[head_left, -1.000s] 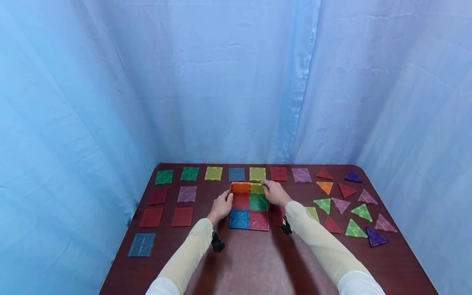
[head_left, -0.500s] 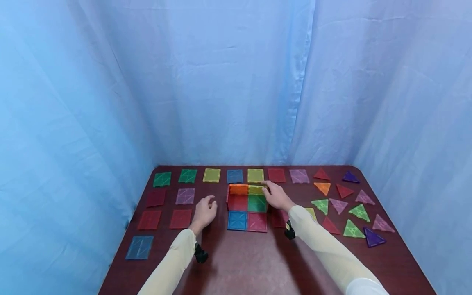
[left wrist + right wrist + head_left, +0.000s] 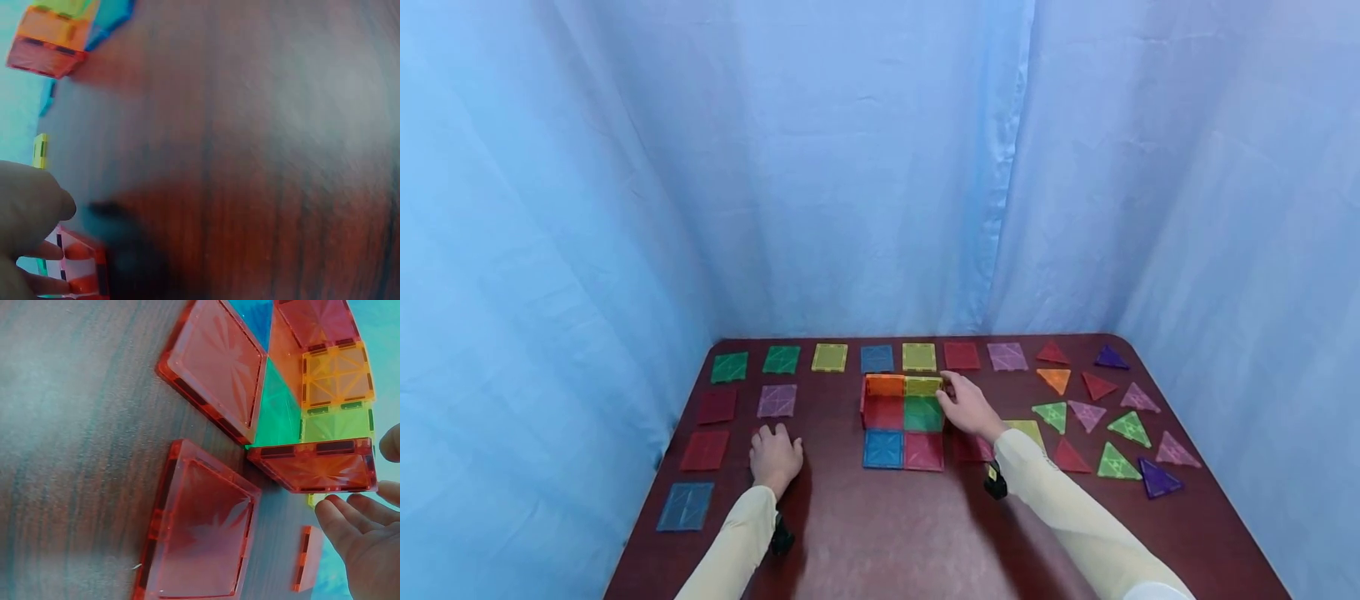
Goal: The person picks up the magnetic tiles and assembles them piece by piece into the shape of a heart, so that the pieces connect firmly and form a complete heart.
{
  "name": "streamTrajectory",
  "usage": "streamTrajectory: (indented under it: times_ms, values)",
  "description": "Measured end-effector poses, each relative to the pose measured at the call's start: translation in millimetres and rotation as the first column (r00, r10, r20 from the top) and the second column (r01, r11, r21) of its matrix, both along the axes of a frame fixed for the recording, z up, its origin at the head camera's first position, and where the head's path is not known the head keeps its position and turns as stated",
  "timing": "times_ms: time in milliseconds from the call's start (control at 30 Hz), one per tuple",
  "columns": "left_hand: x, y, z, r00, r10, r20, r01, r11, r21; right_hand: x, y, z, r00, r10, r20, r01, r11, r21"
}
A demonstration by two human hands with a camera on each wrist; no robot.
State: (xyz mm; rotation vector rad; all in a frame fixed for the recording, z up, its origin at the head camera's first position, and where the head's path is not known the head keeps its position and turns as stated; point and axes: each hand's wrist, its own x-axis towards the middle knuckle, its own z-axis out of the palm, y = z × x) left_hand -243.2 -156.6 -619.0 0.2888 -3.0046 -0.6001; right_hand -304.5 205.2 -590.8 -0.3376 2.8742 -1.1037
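Note:
Near the table's middle stands a build of square magnetic tiles. Its floor has a blue tile, a pink-red tile, a red tile and a green tile. Upright orange and yellow-green tiles form the back, with red tiles upright at both sides. My right hand is at the top of the right upright red tile, thumb and fingers apart around its edge. My left hand reaches over a flat red tile, fingers spread on it and thumb clear of its edge.
Loose square tiles lie along the back edge and left side, among them a purple square and a blue square. Several triangles, such as a green triangle, lie at the right. A red square lies right of the build.
My left hand has left the build's left wall and moved left and nearer me onto the flat red tile. My right hand has shifted slightly right, its fingers drawn back from the back wall.

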Motion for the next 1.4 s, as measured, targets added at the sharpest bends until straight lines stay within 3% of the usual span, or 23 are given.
streamTrajectory:
  times_ms: [333, 533, 700, 867, 1000, 1100, 1267, 1400]
  values:
    - [0.6, -2.4, -13.4, 0.999, -0.007, -0.046, 0.003, 0.997, -0.076, -1.3, 3.7, -6.9, 1.000, -0.014, 0.012, 0.014, 1.000, 0.024]
    - [-0.6, 1.0, -16.2, 0.991, -0.099, -0.090, 0.086, 0.987, -0.136, -1.5, 5.3, -8.7, 1.000, -0.022, 0.009, 0.021, 1.000, 0.015]
    - [1.6, 13.7, -7.2, 0.975, -0.193, -0.111, 0.175, 0.973, -0.152, -1.5, 5.2, -8.9, 1.000, -0.020, 0.017, 0.020, 0.999, 0.040]
    - [1.3, 28.9, 7.3, 0.966, -0.238, -0.105, 0.236, 0.971, -0.035, -2.2, 4.3, -11.2, 1.000, -0.013, 0.003, 0.013, 1.000, 0.025]
    - [0.8, 39.1, 16.6, 0.959, -0.273, -0.077, 0.279, 0.957, 0.086, -0.9, 2.8, -12.2, 1.000, -0.014, 0.004, 0.014, 1.000, 0.024]
    - [1.1, 46.4, 22.5, 0.950, -0.309, -0.041, 0.311, 0.937, 0.161, 0.3, 1.4, -11.8, 1.000, -0.021, 0.010, 0.020, 0.999, 0.029]
    - [2.4, 57.1, 27.1, 0.930, -0.367, -0.013, 0.353, 0.882, 0.312, 0.9, 0.0, -11.3, 0.999, -0.028, 0.029, 0.027, 0.999, 0.034]
    - [3.2, 64.7, 27.5, 0.918, -0.397, 0.003, 0.366, 0.851, 0.376, 2.9, -0.4, -9.5, 0.999, -0.026, 0.045, 0.024, 0.999, 0.040]
